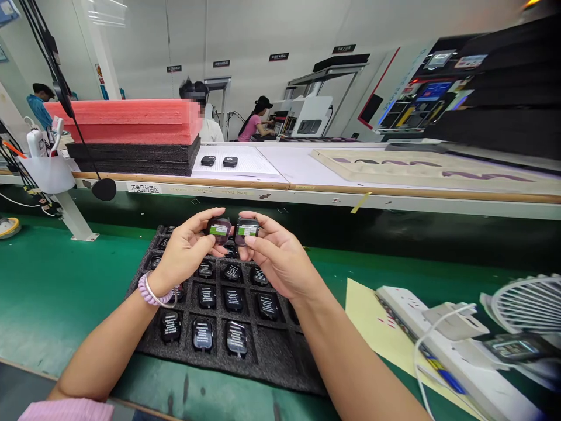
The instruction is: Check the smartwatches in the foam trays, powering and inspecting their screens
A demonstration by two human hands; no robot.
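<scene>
Above a black foam tray [274, 351], both hands are raised side by side. My left hand [190, 245] is closed on a small dark rounded-square device [219, 230] whose screen shows a green band and white text. Between thumb and fingers of my right hand [276, 251] is a second such device [246, 230], also with a green band on its screen. The two devices are close together, with a narrow gap between them. Below, similar black devices [237, 338] with white text sit in the tray's compartments. Forearms and hands hide parts of the tray.
Beyond the tray runs a raised shelf [280, 186]. Pink foam sheets [131, 120] lie on black foam [131, 158] there, beside two black devices [230, 161]. On the right are a power strip [456, 345], cables and a fan [526, 304]. Other people sit further back.
</scene>
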